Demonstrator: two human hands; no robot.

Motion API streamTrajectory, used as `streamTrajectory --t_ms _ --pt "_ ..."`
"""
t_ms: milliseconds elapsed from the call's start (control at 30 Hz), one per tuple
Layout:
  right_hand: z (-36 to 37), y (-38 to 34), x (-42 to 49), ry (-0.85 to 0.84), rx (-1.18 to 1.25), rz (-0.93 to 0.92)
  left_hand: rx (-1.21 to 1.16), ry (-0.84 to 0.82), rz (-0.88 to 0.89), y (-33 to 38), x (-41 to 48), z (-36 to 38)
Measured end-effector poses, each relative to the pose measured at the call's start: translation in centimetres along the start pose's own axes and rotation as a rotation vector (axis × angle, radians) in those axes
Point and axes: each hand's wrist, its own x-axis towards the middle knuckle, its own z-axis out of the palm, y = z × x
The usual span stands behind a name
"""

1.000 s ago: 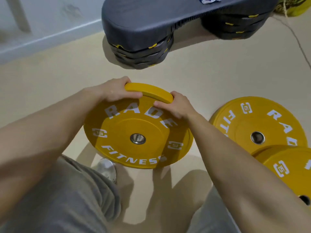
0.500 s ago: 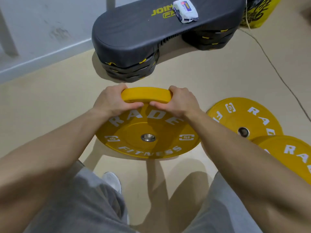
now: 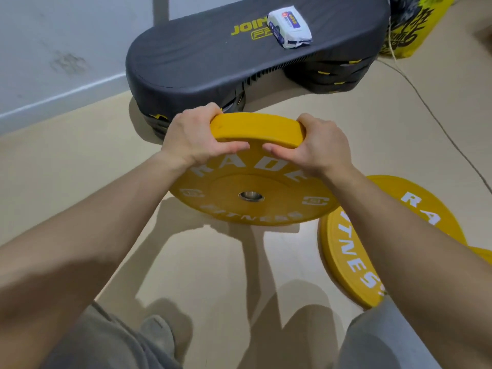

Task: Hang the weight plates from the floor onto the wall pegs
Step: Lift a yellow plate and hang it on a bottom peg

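Well, from the head camera there's a yellow RADE Fitness bumper plate (image 3: 253, 171) tipped up on edge in the middle of the floor (image 3: 80, 169), just in front of a dark step platform (image 3: 239, 54) that stands by the wall (image 3: 66, 35). The left hand (image 3: 194, 137) and right hand (image 3: 319, 145) both grip its top rim side by side. Their fingers (image 3: 205, 113) are curled over the far side and the thumbs are pressed onto the printed face, so both are clamped on the plate. Whether its lower edge rests on the floor or hangs just clear, I can't tell.

A second yellow plate (image 3: 343, 251) lies flat to the right, partly under the right forearm, with a sliver of a third plate (image 3: 482, 254) beyond it. A pack of wipes (image 3: 288, 26) sits on the platform. No wall pegs are in sight.

I'd judge this plate heavy and stiff, its thick rim giving fair purchase. Two hands on the rim suit the carry. At the peg, one hand might do better lower down, to steer the steel-lined centre hole on.
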Motion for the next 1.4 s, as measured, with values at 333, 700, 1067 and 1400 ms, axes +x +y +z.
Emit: streamTrajectory --t_ms 333,700,1067,1400 --pt "0.5 2.6 2.8 0.052 0.090 0.033 -0.962 0.057 -0.769 -9.2 -1.4 5.9" --pt "0.3 1.2 1.1 0.056 0.240 0.086 -1.287 0.259 -1.021 -15.0 -4.7 13.8" --pt "0.8 2.2 -6.1 0.163 0.266 0.058 -1.576 0.430 -1.066 -11.8 -8.3 16.2" --pt "-10.9 -3.3 -10.9 0.210 0.524 0.263 -1.353 0.371 -1.021 -7.7 -9.7 -2.0"
